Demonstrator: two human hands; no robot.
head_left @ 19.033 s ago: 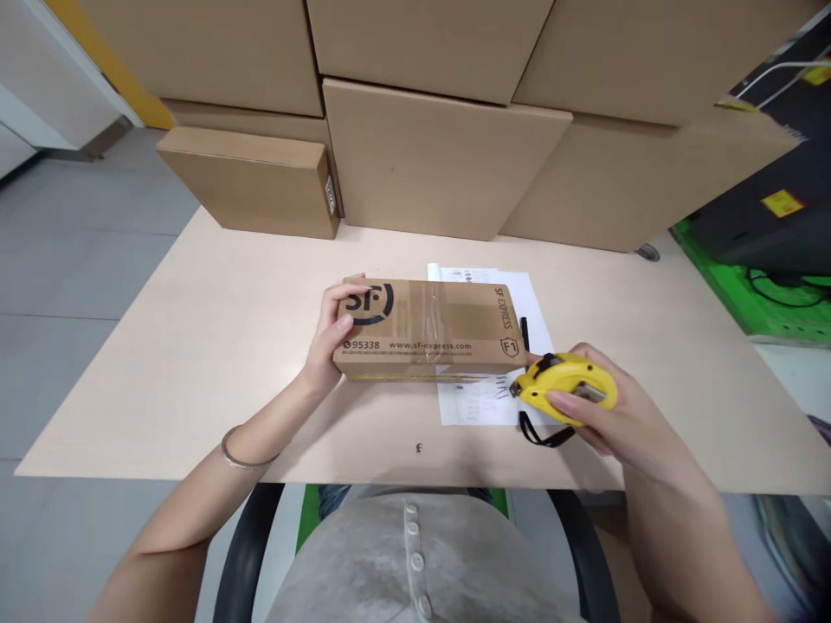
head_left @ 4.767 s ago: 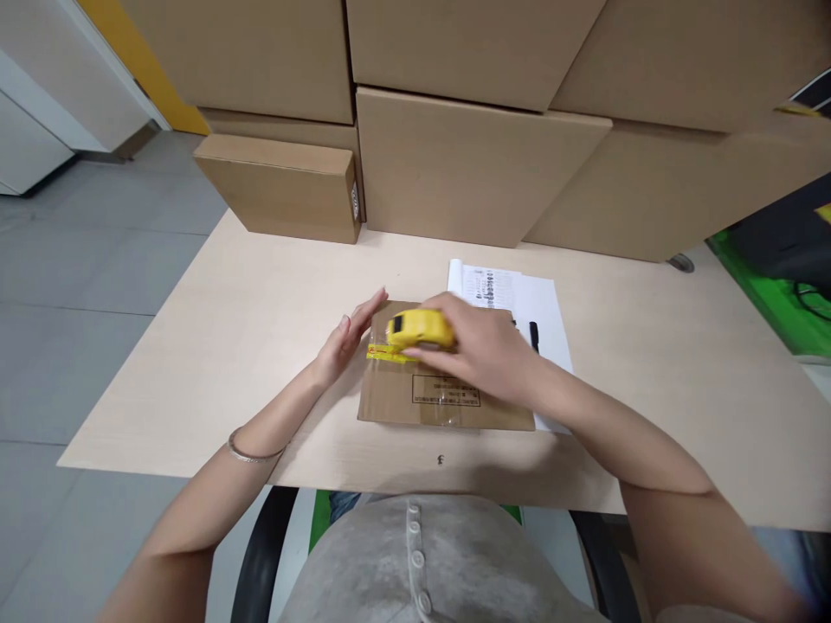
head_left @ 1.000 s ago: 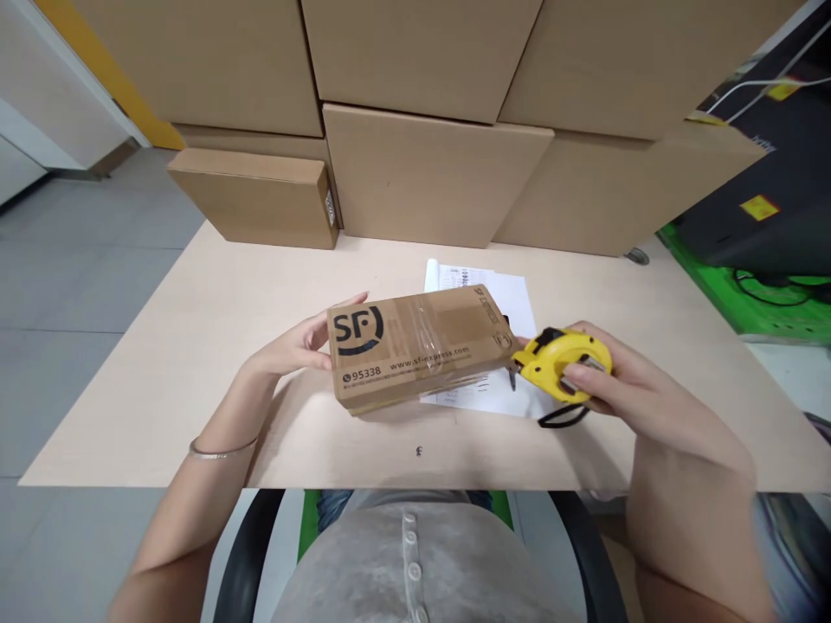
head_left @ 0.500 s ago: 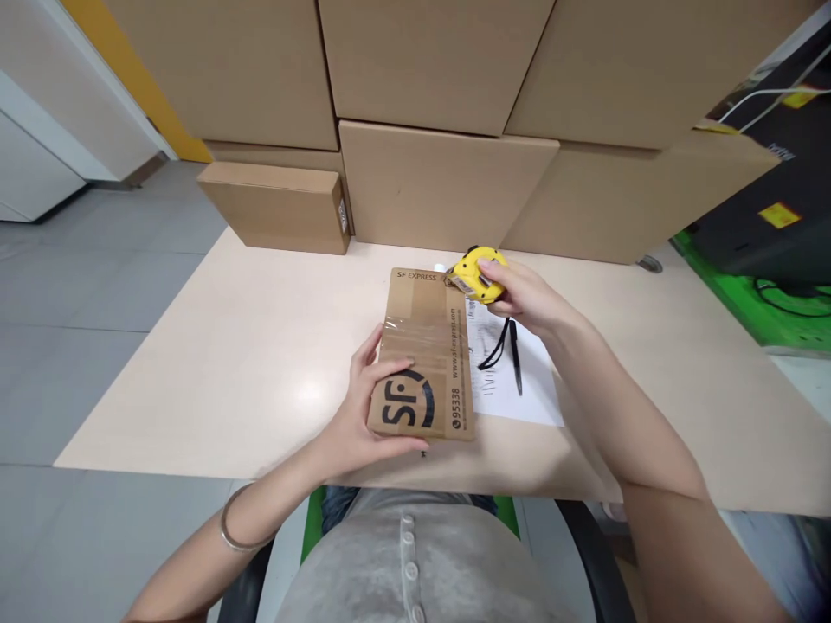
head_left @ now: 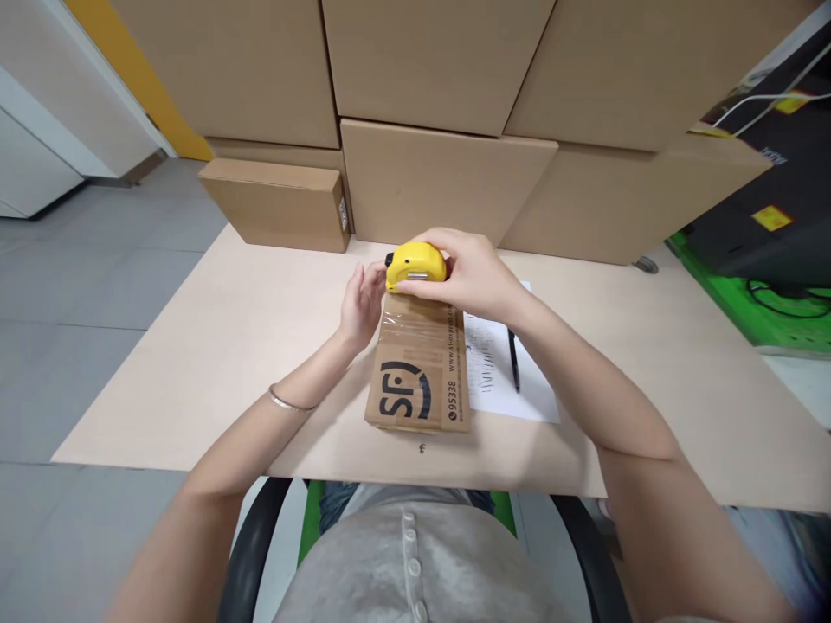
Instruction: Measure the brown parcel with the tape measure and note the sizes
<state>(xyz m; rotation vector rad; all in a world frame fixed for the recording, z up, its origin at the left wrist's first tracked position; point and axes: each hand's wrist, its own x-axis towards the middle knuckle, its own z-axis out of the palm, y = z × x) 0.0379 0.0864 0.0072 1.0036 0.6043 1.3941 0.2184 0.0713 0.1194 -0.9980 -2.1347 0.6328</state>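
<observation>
A brown cardboard parcel box (head_left: 415,368) with black SF print lies flat on the table in front of me. My right hand (head_left: 464,268) is closed around a yellow tape measure (head_left: 417,262), holding it over the box's far end. At the box's far left corner is my left hand (head_left: 364,303), its thumb and fingers raised and apart, with the fingertips beside the black-tipped front of the tape measure. Whether those fingertips touch the tape measure is not clear. No blade drawn out of the case is visible.
A paper sheet (head_left: 519,372) with handwritten marks lies right of the box, a black pen (head_left: 513,359) on it. Large cartons (head_left: 447,186) stand stacked along the table's back, and a smaller carton (head_left: 279,208) sits at the left. Dark equipment (head_left: 766,199) stands far right.
My right hand has carried the tape measure left and turned it over the box's far end. My left hand has let go of the box's near left side and moved up to its far corner.
</observation>
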